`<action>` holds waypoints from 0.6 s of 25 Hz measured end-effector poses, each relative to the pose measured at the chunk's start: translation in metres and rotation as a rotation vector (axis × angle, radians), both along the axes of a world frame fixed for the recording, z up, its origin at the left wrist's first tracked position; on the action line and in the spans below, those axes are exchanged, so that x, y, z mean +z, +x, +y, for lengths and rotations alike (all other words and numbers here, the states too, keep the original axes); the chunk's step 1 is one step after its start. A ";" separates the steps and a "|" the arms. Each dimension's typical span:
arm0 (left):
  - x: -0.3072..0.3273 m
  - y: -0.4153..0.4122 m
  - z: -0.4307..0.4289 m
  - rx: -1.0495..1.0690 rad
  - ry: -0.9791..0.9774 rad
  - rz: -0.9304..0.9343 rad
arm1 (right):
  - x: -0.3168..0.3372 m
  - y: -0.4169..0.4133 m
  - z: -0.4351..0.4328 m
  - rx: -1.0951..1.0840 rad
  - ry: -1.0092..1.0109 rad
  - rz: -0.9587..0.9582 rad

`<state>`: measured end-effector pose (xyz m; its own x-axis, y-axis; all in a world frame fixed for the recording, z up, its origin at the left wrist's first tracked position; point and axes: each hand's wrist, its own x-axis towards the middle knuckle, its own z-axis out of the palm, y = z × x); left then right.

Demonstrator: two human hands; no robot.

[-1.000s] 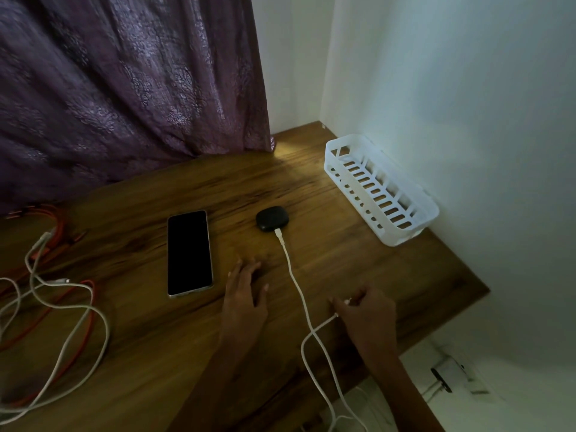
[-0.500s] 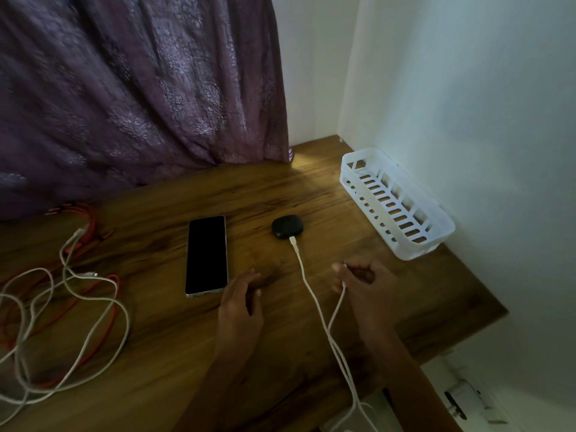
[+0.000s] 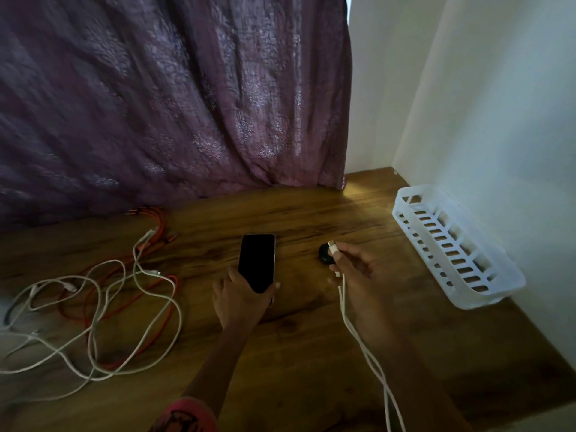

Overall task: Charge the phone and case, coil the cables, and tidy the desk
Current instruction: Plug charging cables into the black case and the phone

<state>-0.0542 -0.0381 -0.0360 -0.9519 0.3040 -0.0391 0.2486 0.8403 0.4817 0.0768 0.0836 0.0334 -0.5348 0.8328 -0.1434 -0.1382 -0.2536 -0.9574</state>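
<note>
The dark phone is in the middle of the wooden desk, and my left hand grips its near end. My right hand holds a white cable with its plug end sticking up between the fingers. Two strands of that cable run down off the desk's front edge. The small black case sits just behind the plug, partly hidden by my right hand. A tangle of white and orange cables lies at the left.
A white slotted plastic basket stands along the right wall. A purple curtain hangs behind the desk. The desk's right edge drops off beyond the basket.
My left hand moved forward and took hold of the phone's near end. My right hand lifted the cable's plug end up beside the case. The view tilted upward.
</note>
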 end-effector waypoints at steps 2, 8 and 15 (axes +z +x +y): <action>0.002 -0.001 0.006 -0.003 -0.059 0.019 | -0.004 -0.007 -0.005 0.004 -0.008 0.055; 0.013 -0.011 0.015 0.012 -0.144 -0.205 | -0.016 -0.013 -0.017 0.035 -0.128 -0.089; 0.009 -0.004 0.020 0.130 0.535 -0.489 | -0.017 -0.011 -0.030 0.019 -0.120 -0.172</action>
